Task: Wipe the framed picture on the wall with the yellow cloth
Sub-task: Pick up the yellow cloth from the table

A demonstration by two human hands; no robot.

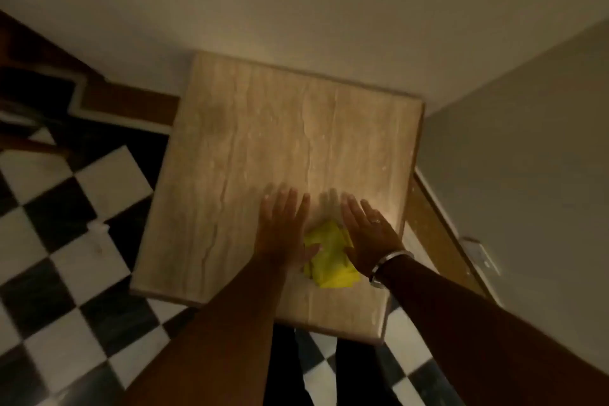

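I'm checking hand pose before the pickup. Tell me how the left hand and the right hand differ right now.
The right hand wears a ring and a bracelet at the wrist; the left hand shows neither. The left hand's thumb lies on the yellow cloth, while the right hand covers the cloth's opposite edge with its palm side. Both hands are open, fingers stretched flat over the stone tabletop, one on each side of the cloth, neither gripping it.

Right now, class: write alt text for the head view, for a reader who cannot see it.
Two open hands, left hand and right hand, hover over a folded yellow cloth on a beige stone-topped table above a checkered floor. No framed picture is visible.
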